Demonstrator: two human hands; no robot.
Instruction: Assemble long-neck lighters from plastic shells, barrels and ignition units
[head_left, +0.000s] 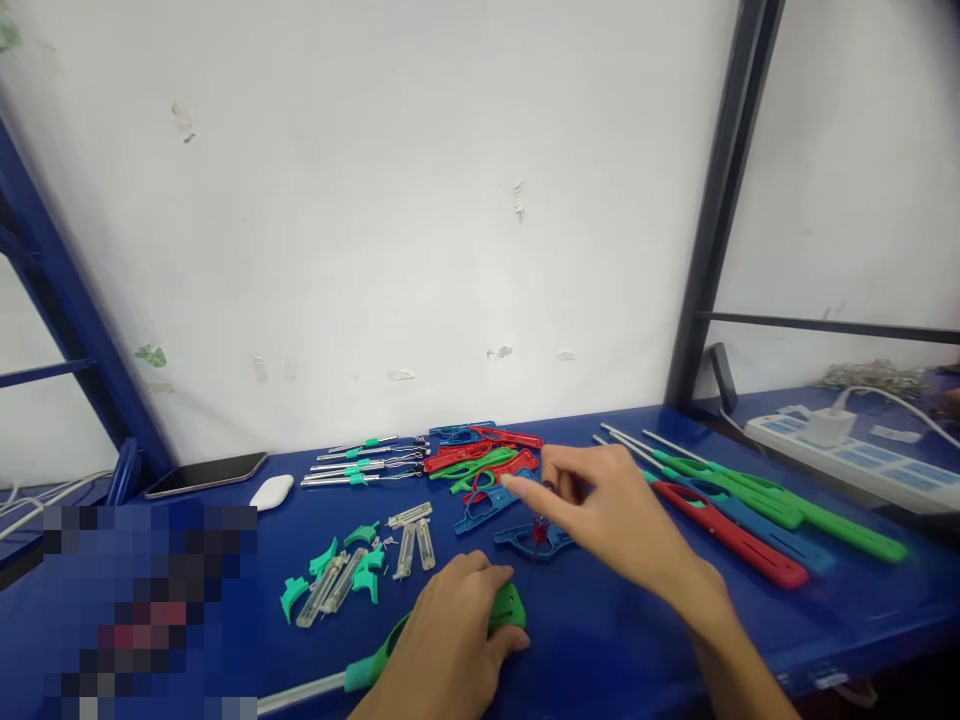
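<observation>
My left hand [461, 630] is closed around a green long-nosed lighter [510, 607], pressing it near the table's front edge. The lighter's metal tube [304, 692] points to the left, with a teal collar [360, 673] at its base. Just above and to the right, my right hand [600, 500] is closed on a small screwdriver [539, 530] with a red, see-through handle. Its thin shaft points down; the tip is hard to make out and looks apart from the lighter. Behind it lie blue handle shells [487, 505] and red handle shells [457, 455].
Teal triggers [292, 598] and clear fuel tanks [406, 552] lie left of centre. Several metal tubes with wires [364, 466] are behind them. Assembled lighters [731, 530] lie at the right, near a power strip [855, 450]. A phone [206, 475] and white case [271, 492] are at back left.
</observation>
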